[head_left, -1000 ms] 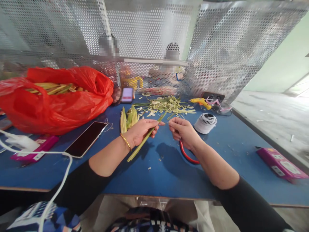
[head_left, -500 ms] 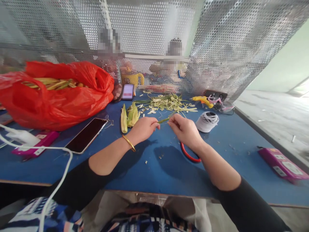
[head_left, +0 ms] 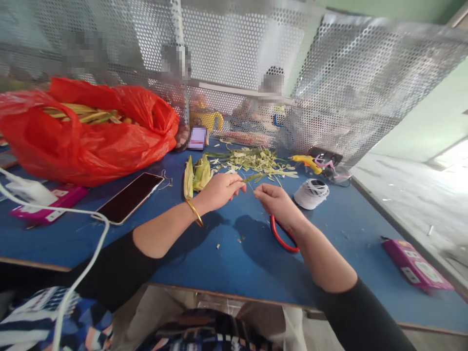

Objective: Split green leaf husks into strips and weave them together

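My left hand pinches a thin green husk strip above the blue table. My right hand, a short way to the right, has its fingers pressed together on a thin white thread that shows between the hands. Beyond them lies a pile of husk shreds. Two husk pieces rest beside my left wrist. A spool of white thread stands right of my right hand. The red handle of a tool shows partly under my right wrist.
At the left are a red bag of husks, a phone, a purple box and a white cable. A yellow tool lies back right, another purple box near the right edge. Behind the perforated screen are blurred people.
My right hand has moved slightly down, away from the green strip, and the gap between my hands is wider. My left hand still holds the strip. The view has shifted slightly.
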The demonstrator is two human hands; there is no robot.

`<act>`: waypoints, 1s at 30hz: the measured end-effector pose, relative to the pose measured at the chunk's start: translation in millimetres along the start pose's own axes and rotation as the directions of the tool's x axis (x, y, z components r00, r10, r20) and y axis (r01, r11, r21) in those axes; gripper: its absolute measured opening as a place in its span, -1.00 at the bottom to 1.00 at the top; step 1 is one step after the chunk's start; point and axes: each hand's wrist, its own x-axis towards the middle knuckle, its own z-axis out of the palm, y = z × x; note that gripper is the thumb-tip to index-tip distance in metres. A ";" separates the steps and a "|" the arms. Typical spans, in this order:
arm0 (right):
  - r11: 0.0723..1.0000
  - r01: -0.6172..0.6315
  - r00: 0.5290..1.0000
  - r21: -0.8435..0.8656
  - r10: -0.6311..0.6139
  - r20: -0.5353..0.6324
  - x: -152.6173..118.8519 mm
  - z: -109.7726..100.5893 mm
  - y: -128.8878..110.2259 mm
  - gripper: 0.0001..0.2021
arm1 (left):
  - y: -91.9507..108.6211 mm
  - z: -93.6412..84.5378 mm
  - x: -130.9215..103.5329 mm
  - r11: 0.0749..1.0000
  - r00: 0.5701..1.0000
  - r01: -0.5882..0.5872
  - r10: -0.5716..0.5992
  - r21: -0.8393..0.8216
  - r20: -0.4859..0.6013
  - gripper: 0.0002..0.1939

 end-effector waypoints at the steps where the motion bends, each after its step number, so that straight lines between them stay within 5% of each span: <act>1: 0.997 0.064 0.998 -0.046 -0.064 0.002 -2.6 4.1 -1.6 -0.74 | -1.4 0.6 0.7 1.000 0.999 0.005 -0.005 0.019 -0.040 -0.74; 5: 0.878 0.379 0.901 -0.291 -0.423 -0.101 -13.7 16.5 -9.1 -0.82 | -3.9 2.2 1.5 0.997 0.998 0.012 -0.007 0.070 -0.070 -0.74; 8: 0.809 0.523 0.828 -0.269 -0.557 -0.064 -16.3 21.5 -8.7 -0.84 | -4.0 3.5 0.8 0.998 1.000 0.004 -0.003 0.065 -0.024 -0.73; 14: 0.907 0.399 0.913 -0.138 -0.407 -0.039 -12.5 29.9 2.0 -0.82 | -4.1 8.2 0.6 0.999 0.999 0.019 -0.018 0.044 -0.041 -0.69; 22: 0.756 0.585 0.807 -0.294 -0.577 0.123 -21.8 29.8 -12.9 -0.83 | 0.2 10.1 -2.3 0.908 0.999 -0.047 0.042 0.417 0.021 -0.68; 26: 0.882 0.444 0.896 -0.155 -0.440 0.065 -18.3 18.0 -14.0 -0.83 | 5.9 7.5 -8.9 0.794 0.984 -0.138 0.044 0.592 0.171 -0.75; 30: 0.954 0.210 0.970 0.213 -0.230 0.074 -9.8 2.6 -11.9 -0.73 | 9.8 -1.0 -9.2 0.865 0.909 -0.318 0.161 0.389 0.384 -0.78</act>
